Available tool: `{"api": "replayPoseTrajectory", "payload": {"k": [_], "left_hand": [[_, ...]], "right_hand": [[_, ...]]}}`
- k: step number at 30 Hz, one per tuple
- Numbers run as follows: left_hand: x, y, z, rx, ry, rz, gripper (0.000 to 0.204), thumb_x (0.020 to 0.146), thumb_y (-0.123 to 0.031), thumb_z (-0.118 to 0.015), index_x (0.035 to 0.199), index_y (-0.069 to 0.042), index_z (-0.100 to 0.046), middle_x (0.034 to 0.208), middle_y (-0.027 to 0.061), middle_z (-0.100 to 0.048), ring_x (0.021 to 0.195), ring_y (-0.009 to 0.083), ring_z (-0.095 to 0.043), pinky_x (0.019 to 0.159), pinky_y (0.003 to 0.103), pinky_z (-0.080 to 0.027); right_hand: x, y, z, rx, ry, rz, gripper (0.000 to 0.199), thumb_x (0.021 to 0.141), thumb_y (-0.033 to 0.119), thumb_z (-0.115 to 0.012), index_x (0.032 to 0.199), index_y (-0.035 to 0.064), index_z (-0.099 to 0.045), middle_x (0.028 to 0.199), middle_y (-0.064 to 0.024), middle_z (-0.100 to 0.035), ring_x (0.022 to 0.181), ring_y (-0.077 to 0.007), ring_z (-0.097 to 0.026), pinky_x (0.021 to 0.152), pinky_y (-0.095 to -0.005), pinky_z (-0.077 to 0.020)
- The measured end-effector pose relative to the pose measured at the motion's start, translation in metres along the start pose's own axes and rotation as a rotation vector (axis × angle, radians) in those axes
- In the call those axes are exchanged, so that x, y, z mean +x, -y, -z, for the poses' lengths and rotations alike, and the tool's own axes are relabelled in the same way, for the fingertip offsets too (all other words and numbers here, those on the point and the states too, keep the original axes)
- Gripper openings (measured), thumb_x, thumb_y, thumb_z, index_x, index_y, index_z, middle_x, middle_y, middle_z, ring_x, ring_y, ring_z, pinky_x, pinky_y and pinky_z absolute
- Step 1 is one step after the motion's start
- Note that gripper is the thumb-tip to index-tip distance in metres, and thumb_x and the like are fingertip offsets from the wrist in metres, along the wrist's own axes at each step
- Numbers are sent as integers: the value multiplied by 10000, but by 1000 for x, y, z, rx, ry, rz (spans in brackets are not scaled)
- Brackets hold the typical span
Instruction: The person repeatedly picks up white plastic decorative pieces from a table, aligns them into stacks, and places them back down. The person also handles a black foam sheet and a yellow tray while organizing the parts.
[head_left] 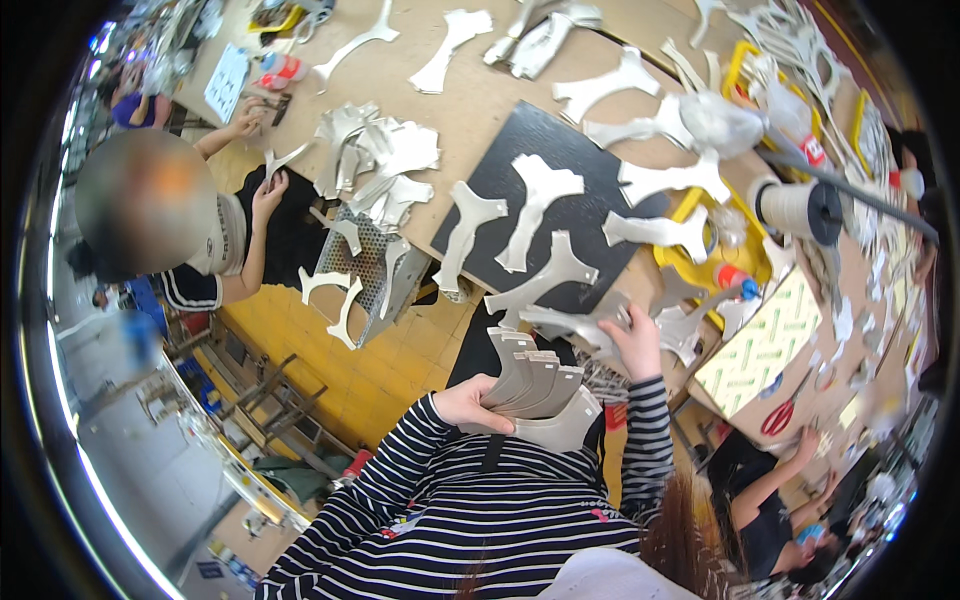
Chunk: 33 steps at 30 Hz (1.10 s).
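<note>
My left hand (466, 404) is closed round a fanned stack of curved grey leather-like pieces (530, 378), which I hold in front of my striped shirt. Small pale marks show at the ends of several of them. Out at the table edge, my right hand (637, 345) has its fingers bent at the end of a pale Y-shaped piece (570, 322); whether they grip it is hard to make out. Similar Y-shaped pieces (541, 205) lie spread on a black board (515, 140) beyond my hands.
A heap of pale pieces (385, 150) lies left of the board, above a perforated metal box (385, 255). Yellow trays (765, 265), a thread cone (800, 210) and red-handled scissors (778, 417) are on the right. One co-worker handles a piece at left; another sits at lower right.
</note>
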<state>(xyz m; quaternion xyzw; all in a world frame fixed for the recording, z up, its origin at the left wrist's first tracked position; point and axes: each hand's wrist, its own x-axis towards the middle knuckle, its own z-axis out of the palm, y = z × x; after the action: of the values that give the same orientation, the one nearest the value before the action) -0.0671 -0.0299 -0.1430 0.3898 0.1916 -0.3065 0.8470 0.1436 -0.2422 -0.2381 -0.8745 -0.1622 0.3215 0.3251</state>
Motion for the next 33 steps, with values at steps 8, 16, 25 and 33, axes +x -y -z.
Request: {"api": "replayPoseTrajectory", "payload": {"k": [8, 16, 25, 33], "left_hand": [[-14, -5, 17, -149, -19, -68, 448, 759, 6, -750, 1179, 13, -592, 1090, 49, -653, 985, 116, -583, 902, 269, -456], [-38, 1, 53, -115, 3, -161, 452, 798, -15, -730, 1213, 22, -552, 1108, 39, -640, 979, 89, -555, 894, 259, -457], [-65, -4, 89, -201, -24, -127, 453, 800, -13, -730, 1220, 2, -561, 1084, 16, -632, 969, 85, -546, 899, 256, -449], [-66, -4, 110, -248, -75, -142, 476, 790, 2, -732, 1228, 7, -547, 1124, 23, -621, 1004, 75, -544, 902, 247, -451]], "right_hand": [[10, 100, 95, 453, 117, -71, 223, 798, 77, -727, 967, -34, -632, 773, 21, -620, 676, -37, -531, 600, -196, -424], [202, 205, -13, 1029, 16, 186, 173, 870, 115, -682, 983, 15, -598, 745, 52, -549, 651, -19, -462, 581, -177, -359], [366, 260, -169, 1207, -179, 10, 260, 871, 84, -663, 1103, -10, -594, 997, -49, -660, 859, -127, -619, 775, -264, -472], [365, 248, -188, 651, -426, 4, 299, 845, 145, -655, 985, -115, -614, 873, -153, -680, 807, -192, -650, 762, -319, -493]]}}
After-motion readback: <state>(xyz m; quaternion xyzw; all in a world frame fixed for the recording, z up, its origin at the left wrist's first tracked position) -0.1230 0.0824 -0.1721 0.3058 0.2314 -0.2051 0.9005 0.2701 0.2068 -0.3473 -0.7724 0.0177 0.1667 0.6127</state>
